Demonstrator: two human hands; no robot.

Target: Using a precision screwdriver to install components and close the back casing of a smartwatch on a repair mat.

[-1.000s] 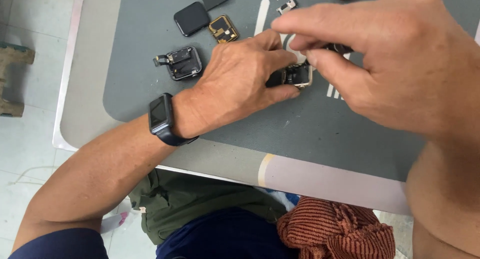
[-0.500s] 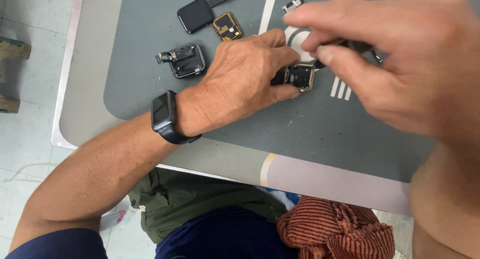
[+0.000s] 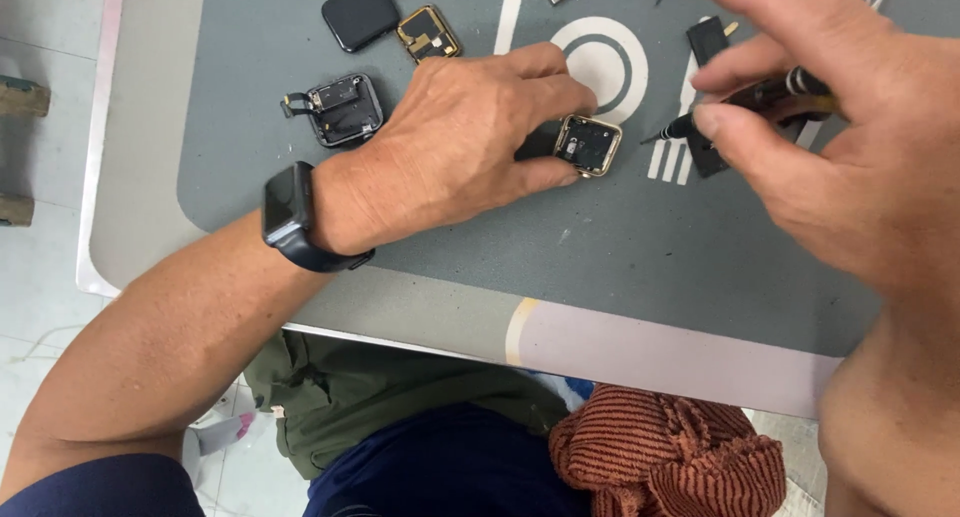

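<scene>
Your left hand [image 3: 470, 147] pinched the small square gold-rimmed watch case [image 3: 587, 144] at frame centre; your right hand [image 3: 840, 147] gripped a thin black screwdriver [image 3: 745, 102], upper right.

The person's forearms are bare. Around the wrist just behind the left hand [image 3: 450, 147] sits a dark smartwatch [image 3: 290, 212] with a rounded rectangular black screen and a dark blue-black band. Above that smartwatch, at the upper arm, a navy short sleeve [image 3: 90, 487] begins. The right hand [image 3: 850, 167] wears no ring or band. Below the smartwatch, olive-green trousers [image 3: 390, 397] and a navy shirt hem [image 3: 450, 467] show.
</scene>
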